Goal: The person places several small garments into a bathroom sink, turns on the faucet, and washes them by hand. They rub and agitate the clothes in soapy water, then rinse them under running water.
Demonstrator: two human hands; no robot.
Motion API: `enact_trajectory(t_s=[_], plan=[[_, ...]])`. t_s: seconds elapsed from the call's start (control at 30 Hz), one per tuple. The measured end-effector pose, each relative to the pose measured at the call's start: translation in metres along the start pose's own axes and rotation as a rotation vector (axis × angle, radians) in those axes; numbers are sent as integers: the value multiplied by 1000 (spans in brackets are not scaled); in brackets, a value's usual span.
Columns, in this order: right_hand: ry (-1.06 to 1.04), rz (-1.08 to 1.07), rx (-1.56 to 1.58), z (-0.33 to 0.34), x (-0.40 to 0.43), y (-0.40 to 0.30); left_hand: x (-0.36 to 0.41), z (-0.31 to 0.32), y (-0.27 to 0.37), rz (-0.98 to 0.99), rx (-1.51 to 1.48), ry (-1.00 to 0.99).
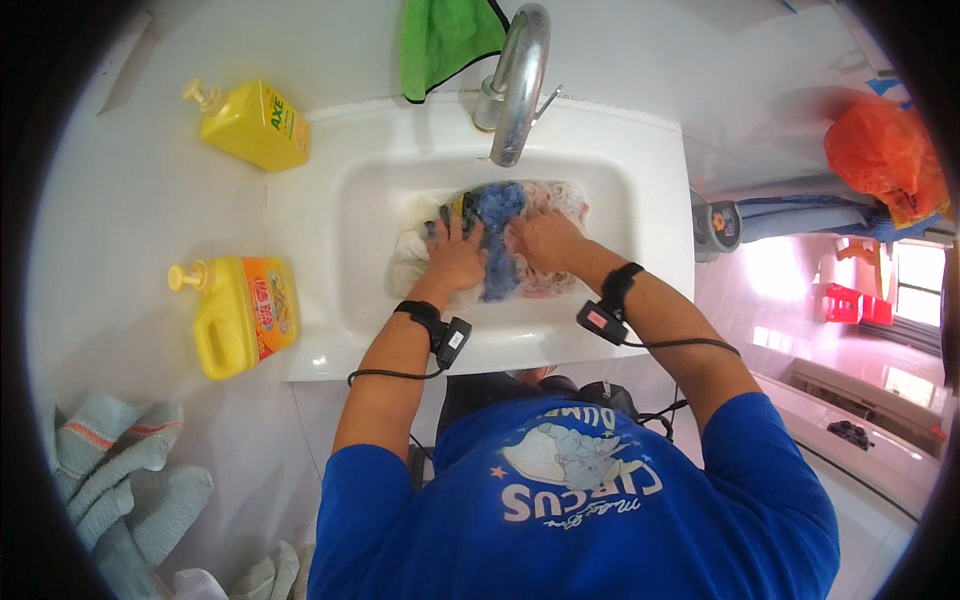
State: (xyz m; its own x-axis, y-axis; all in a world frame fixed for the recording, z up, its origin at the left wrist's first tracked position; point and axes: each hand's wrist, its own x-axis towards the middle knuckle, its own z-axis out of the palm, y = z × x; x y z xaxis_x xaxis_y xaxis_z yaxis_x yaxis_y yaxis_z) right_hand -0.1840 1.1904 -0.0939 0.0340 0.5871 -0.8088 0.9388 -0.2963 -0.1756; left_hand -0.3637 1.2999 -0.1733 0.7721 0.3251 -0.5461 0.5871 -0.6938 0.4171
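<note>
Wet, soapy laundry lies bunched in the white sink basin [366,255]. Its middle is a strip of blue cloth [501,225], with a soapy pinkish cloth [559,281] to the right and an off-white cloth [411,255] to the left. My left hand [456,259] rests palm down on the laundry, fingers spread, by a dark and yellow patch [460,204]. On the pinkish cloth beside the blue strip is my right hand [551,238]. Its fingertips sink into the suds, so its grip is unclear.
Above the basin arches a metal faucet [517,90], beside a hanging green cloth [450,45]. Two yellow pump bottles, an upper one [255,124] and a lower one [247,315], stand left of the sink. Grey towels [127,465] hang lower left; an orange plastic bag [885,154] hangs right.
</note>
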Motion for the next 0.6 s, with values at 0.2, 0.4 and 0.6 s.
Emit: enact_trajectory(t_s=[0.2,0.4,0.6], plan=[[356,-46,-230,27,14,-23,-37,-4,-6,110,52,53],[383,148,-332,43,23,-24,-45,-29,-13,-66,30,68],[361,164,-174,50,18,-12,-30,-33,-16,-219,-42,-49]])
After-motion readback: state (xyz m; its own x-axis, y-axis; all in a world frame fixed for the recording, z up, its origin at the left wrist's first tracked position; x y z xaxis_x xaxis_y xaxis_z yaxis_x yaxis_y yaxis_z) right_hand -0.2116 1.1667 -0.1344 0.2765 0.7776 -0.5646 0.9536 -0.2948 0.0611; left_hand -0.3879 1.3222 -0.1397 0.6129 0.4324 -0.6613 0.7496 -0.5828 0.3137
